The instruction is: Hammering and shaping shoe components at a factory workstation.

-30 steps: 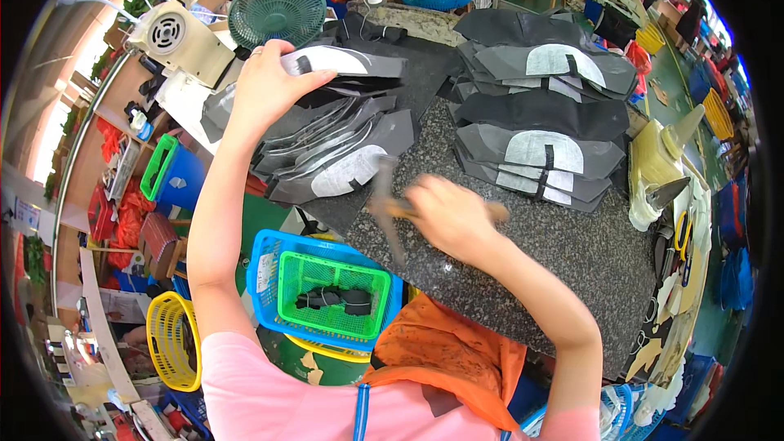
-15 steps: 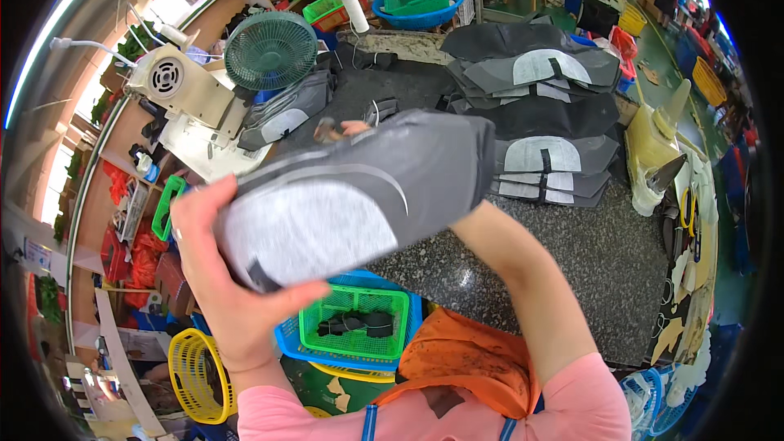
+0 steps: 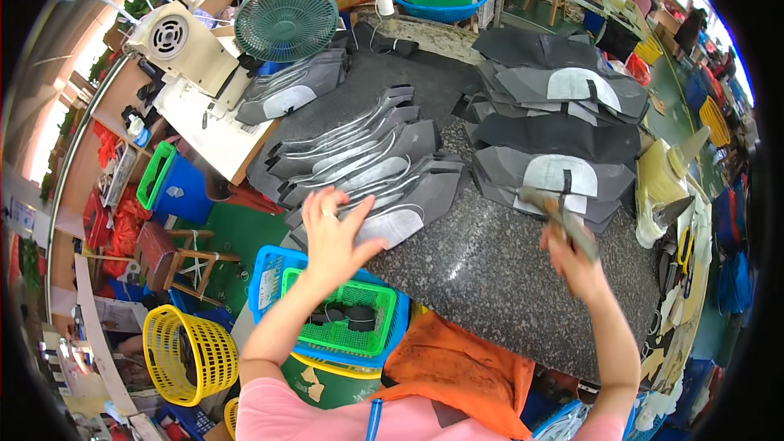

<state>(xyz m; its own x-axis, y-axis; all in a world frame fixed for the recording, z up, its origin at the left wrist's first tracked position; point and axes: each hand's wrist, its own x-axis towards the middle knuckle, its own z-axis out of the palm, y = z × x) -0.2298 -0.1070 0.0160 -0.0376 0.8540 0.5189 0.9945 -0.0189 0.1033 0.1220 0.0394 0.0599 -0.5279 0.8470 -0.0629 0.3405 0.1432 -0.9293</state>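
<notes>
Overlapping dark grey sheet pieces (image 3: 425,196), each with pale edging and some with a white half-oval patch, lie fanned out on the dark speckled worktop. My left hand (image 3: 333,233) is at their near left edge, fingers spread, seeming to touch the top pieces. To the right, my right hand (image 3: 572,265) is closed around a blurred hammer-like tool (image 3: 578,233) with brownish and grey parts. It is over the worktop, just in front of a stack of similar grey pieces (image 3: 563,171) with white patches. The tool's exact kind is smeared by motion.
A sewing machine (image 3: 184,53) and a green fan (image 3: 286,20) stand at the back left. More grey pieces (image 3: 290,86) lie near the fan. A yellowish container (image 3: 657,184) sits at the right edge. Below the front edge are a green basket (image 3: 377,294) and a yellow basket (image 3: 192,355).
The grey pieces that my left hand held up before me now lie on the worktop, and that hand is spread. My right hand has moved from behind them to the right with the tool.
</notes>
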